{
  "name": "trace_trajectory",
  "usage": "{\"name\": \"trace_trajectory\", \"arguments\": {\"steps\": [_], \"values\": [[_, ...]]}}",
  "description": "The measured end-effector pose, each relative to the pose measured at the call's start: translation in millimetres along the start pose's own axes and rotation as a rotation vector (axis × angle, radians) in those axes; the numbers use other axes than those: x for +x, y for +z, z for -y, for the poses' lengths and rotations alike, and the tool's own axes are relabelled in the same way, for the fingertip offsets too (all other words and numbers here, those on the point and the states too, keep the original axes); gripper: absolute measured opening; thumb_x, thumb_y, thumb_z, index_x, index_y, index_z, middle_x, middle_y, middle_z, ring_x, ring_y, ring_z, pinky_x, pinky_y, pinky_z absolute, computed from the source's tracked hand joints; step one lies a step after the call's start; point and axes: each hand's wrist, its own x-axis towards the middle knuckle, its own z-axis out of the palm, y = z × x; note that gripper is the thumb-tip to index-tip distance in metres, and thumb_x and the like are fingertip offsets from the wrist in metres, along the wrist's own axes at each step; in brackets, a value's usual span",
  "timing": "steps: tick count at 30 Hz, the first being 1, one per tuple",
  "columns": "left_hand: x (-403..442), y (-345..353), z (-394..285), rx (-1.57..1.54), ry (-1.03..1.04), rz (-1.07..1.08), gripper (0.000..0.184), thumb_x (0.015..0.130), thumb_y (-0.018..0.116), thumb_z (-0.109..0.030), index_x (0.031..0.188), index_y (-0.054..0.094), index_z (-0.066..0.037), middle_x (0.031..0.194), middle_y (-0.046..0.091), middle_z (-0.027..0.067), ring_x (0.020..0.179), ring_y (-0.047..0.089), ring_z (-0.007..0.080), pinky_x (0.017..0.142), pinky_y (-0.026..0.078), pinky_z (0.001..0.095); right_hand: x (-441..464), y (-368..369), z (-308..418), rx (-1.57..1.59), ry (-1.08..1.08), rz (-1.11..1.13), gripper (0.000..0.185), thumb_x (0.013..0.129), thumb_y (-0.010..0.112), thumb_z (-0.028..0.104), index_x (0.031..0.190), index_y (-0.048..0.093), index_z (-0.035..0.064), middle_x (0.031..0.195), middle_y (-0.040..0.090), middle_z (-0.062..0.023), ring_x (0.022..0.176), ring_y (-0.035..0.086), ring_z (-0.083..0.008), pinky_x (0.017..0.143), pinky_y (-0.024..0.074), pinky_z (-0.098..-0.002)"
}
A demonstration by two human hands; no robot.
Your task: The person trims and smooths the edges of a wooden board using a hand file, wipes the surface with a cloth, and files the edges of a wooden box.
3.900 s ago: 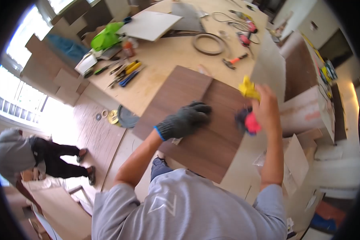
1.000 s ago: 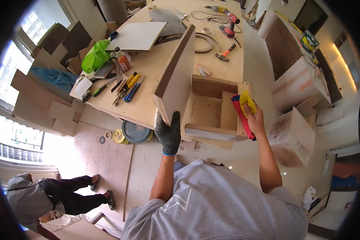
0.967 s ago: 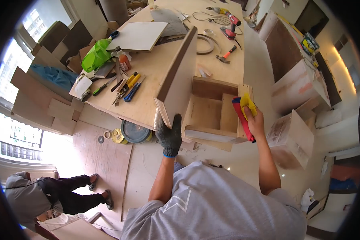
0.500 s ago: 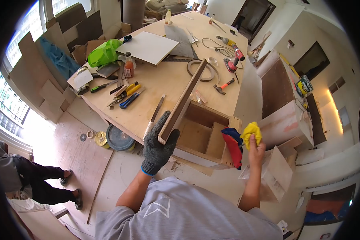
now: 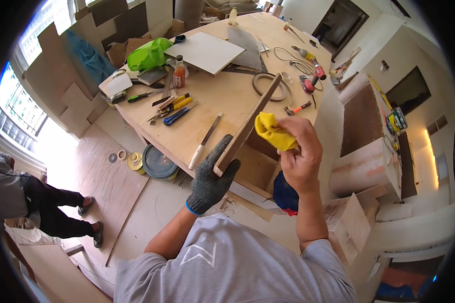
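Note:
My left hand (image 5: 211,178), in a dark grey knitted glove, grips the near end of a long wooden board (image 5: 255,118) that tilts up over the worktable. My bare right hand (image 5: 302,154) is closed around a bunched yellow cloth (image 5: 274,132), close to the board's right side. Whether the cloth touches the board I cannot tell. Below the board sits an open wooden box (image 5: 253,169), partly hidden by my right hand and the board. A dark blue and red cloth (image 5: 285,194) hangs at its right corner. A long-bladed knife (image 5: 206,141) lies left of the board.
On the worktable (image 5: 202,103) lie a blue utility knife (image 5: 180,115), a hammer (image 5: 298,108), a red drill (image 5: 309,84), a white panel (image 5: 205,52) and a sauce bottle (image 5: 179,71). A lidded bucket (image 5: 159,162) stands on the floor. Another person (image 5: 45,202) stands at left.
My right hand has brought the yellow cloth up and left, from beside the box to the board. My left hand still holds the board. The view has shifted slightly.

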Motion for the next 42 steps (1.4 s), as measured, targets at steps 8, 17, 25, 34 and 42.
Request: {"name": "trace_trajectory", "arguments": {"steps": [8,17,25,34,42], "values": [[-4,4,17,0.021,-0.061,-0.035,0.035,0.09,0.075,-0.012,0.121,0.065,0.0,0.114,0.071,0.0141,0.105,0.068,0.0203,0.09,0.053,0.0335,-94,-37,-111,-0.099,0.577,-0.018,0.023,0.097,0.064,0.011,0.118,0.065,0.0029,0.101,0.071,-0.0127,0.09,0.069,-0.0193,0.077,0.0556,-0.0317],[-10,5,11,-0.024,-0.153,-0.082,0.034,0.091,0.071,-0.006,0.122,0.064,0.006,0.11,0.071,0.0122,0.1,0.065,0.0156,0.087,0.052,0.0308,-174,-87,-196,-0.119,0.953,-0.2,0.028,0.091,0.066,0.012,0.118,0.066,0.003,0.104,0.069,-0.0196,0.086,0.067,-0.0331,0.082,0.0541,-0.0377],[-9,9,4,-0.117,-0.096,-0.085,0.029,0.092,0.072,-0.007,0.117,0.066,0.005,0.104,0.073,0.0091,0.092,0.068,0.0147,0.082,0.054,0.0299,-163,-94,-158,-0.618,0.693,-0.133,0.044,0.085,0.077,0.025,0.122,0.064,0.0039,0.115,0.065,-0.018,0.101,0.062,-0.0295,0.087,0.0501,-0.0385],[-5,5,17,0.072,-0.069,-0.017,0.043,0.091,0.071,-0.013,0.129,0.06,0.003,0.118,0.069,0.017,0.108,0.064,0.022,0.095,0.049,0.0354,-238,-55,-100,-0.405,0.161,0.458,0.05,0.08,0.079,0.038,0.115,0.068,0.0051,0.13,0.057,-0.0158,0.122,0.051,-0.0412,0.104,0.0398,-0.0519],[-2,5,3,0.016,-0.034,0.009,0.056,0.089,0.074,-0.015,0.14,0.054,-0.004,0.133,0.063,0.0185,0.12,0.064,0.0273,0.1,0.049,0.0371,-214,-41,-41,-0.716,0.545,0.404,0.076,0.074,0.083,0.04,0.136,0.053,0.0053,0.139,0.043,-0.0263,0.127,0.042,-0.0456,0.1,0.0391,-0.0553]]}}
